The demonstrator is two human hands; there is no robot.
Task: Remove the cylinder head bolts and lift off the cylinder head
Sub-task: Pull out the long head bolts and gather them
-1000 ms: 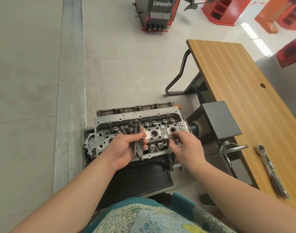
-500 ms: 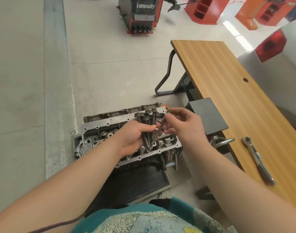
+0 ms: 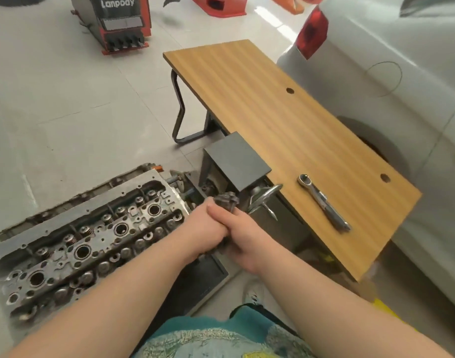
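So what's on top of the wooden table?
A ratchet lies on the table, near its close end. Two small holes show in the top. Nothing else shows on it; a dark box covers one edge.

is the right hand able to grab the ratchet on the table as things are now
Probably not yet. The right hand is wrapped round the bundle of bolts together with the left hand. The ratchet lies bare on the table with nothing in between, so it must let go of the bolts first.

The cylinder head [image 3: 92, 236] was dull, grimy cast metal; at three o'clock, the table [image 3: 285, 130] showed matt wood grain, its ratchet [image 3: 322, 200] shiny steel.
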